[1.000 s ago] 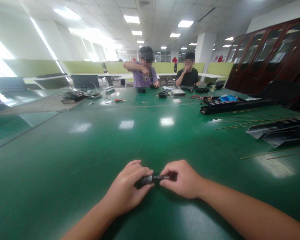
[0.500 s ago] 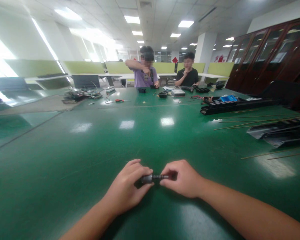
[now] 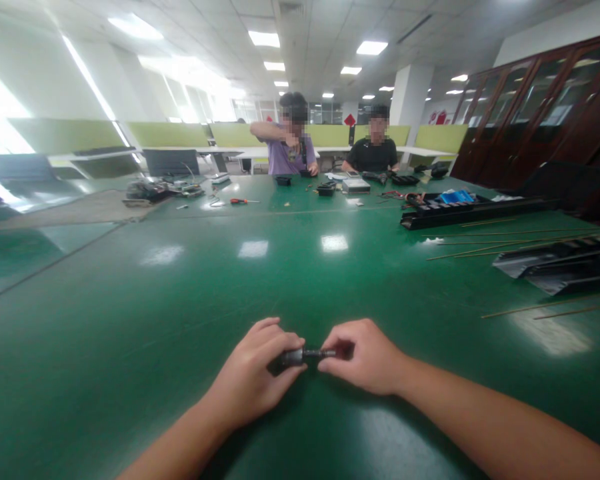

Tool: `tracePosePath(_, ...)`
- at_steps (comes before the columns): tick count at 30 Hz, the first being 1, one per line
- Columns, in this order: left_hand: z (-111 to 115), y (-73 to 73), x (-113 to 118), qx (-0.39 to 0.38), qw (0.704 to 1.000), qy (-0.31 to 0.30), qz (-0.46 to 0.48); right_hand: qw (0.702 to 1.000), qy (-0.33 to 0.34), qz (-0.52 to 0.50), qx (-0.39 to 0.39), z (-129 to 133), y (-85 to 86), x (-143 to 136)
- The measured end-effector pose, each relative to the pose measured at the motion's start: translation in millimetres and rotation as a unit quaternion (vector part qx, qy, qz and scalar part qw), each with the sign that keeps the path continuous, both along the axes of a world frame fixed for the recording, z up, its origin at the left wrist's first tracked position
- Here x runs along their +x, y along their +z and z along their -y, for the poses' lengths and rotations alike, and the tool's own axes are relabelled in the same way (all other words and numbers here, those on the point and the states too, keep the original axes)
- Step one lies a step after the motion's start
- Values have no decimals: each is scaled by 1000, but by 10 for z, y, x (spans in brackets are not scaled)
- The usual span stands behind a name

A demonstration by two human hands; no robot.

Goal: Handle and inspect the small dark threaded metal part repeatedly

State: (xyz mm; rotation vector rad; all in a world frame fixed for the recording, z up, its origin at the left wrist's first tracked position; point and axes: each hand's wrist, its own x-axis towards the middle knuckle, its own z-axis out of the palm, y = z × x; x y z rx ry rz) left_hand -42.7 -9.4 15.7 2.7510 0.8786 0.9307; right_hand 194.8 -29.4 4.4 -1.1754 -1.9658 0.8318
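A small dark cylindrical part with a thin, ridged shaft [image 3: 310,354] lies level just above or on the green table, between my two hands. My left hand [image 3: 260,363] is closed round its thicker grey body, thumb below and fingers above. With thumb and forefinger, my right hand [image 3: 363,357] pinches the free end of the shaft from the right. Part of the cylinder is hidden behind my left fingers, and its exact kind is too small to make out.
Across the green table [image 3: 205,287] sit two people, one in a purple shirt [image 3: 276,155], one in a black shirt [image 3: 375,157]. A screwdriver [image 3: 244,201] lies at the far side. Black channels [image 3: 570,270] and thin rods [image 3: 510,245] lie on the right; a pile of parts [image 3: 150,190] is far left.
My hands and the cylindrical part have hardly moved. Across the table, the person in black has lowered a hand from the chin.
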Motion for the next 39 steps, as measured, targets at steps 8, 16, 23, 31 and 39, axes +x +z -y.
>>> tracePosePath(8, -5, -8, -15, -1, 1000, -2, -3, 1000, -8, 8, 15, 9, 1, 1)
tracePosePath(16, -16, -4, -11, 1, 1000, 0, -4, 1000, -11, 11, 16, 8, -6, -2)
tracePosePath(23, -23, -24, -34, -8, 1000, 0, -2, 1000, -19, 15, 16, 4, -8, 1)
tracePosePath(31, -25, -23, -41, -6, 1000, 4, -2, 1000, -22, 10, 9, 16, -2, -1)
tracePosePath(39, -45, -40, -70, -14, 1000, 3, -7, 1000, -23, 16, 12, 1, -15, 0)
